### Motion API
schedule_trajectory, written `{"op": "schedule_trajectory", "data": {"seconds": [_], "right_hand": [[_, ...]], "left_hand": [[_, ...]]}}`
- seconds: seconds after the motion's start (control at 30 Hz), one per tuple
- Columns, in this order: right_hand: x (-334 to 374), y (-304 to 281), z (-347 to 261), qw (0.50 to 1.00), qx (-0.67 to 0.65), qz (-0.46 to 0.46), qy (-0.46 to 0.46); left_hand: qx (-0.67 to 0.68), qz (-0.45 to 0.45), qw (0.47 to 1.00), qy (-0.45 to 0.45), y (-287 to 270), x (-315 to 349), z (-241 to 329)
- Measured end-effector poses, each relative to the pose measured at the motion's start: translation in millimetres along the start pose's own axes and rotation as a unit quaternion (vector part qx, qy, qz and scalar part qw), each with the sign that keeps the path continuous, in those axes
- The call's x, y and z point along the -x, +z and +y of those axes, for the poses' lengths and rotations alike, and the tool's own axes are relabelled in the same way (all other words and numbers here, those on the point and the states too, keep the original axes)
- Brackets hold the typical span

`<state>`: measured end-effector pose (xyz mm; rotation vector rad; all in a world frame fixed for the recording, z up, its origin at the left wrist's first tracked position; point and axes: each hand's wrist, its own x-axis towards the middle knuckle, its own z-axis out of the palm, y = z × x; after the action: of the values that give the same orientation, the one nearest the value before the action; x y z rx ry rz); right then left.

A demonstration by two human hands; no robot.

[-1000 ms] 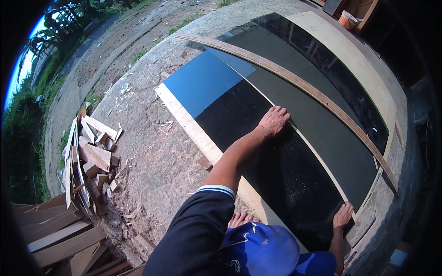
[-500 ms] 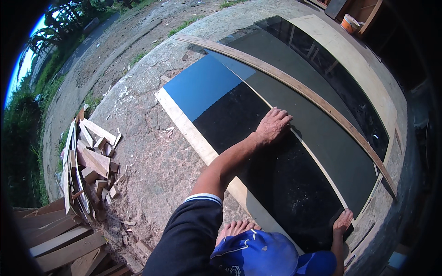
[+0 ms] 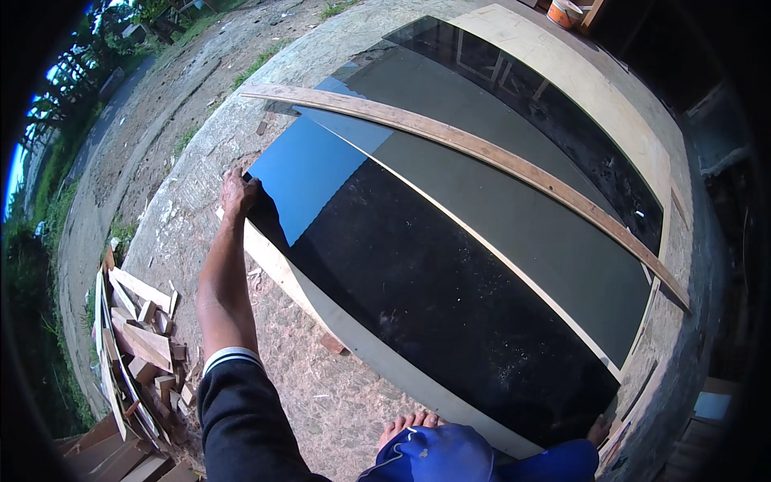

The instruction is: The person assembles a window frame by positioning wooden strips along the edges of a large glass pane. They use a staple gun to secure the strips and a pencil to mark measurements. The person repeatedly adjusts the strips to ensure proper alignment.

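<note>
A long, dark, glossy sheet like tinted glass (image 3: 418, 289) lies in front of me, mirroring blue sky at its far left end. My left hand (image 3: 237, 195) is closed around the far left corner of this sheet. At its near right corner, my right hand (image 3: 598, 430) shows only in part beside my blue-clad knee, its fingers mostly hidden. A thin pale wooden strip (image 3: 490, 263) runs along the sheet's far long edge. Under the near long edge, a pale board (image 3: 353, 333) sticks out.
Beyond the strip lies another dark sheet (image 3: 554, 281), with a long wooden plank (image 3: 474, 147) slanting across it. A heap of wood offcuts (image 3: 140, 337) lies on the left. My bare foot (image 3: 405, 423) is near the board. A small orange-and-white bucket (image 3: 564, 14) stands at the back right.
My left hand has moved from the strip, midway along the sheet, to the sheet's far left corner. My right hand has shifted nearer, from the strip's end to the near corner.
</note>
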<state>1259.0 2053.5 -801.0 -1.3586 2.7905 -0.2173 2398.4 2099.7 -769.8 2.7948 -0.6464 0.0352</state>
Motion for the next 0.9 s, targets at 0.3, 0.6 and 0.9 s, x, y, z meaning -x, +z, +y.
{"op": "schedule_trajectory", "data": {"seconds": [0.3, 0.6, 0.9], "right_hand": [[-7, 9, 49, 0.996, -0.065, -0.061, -0.004], [-15, 9, 32, 0.996, -0.046, -0.078, -0.002], [-10, 11, 26, 0.998, -0.042, -0.046, -0.007]], "left_hand": [[0.076, -0.082, 0.994, 0.019, 15, -42, -20], [0.072, -0.122, 0.990, 0.012, 12, -45, -25], [0.099, -0.089, 0.989, 0.062, 18, -53, -31]]}}
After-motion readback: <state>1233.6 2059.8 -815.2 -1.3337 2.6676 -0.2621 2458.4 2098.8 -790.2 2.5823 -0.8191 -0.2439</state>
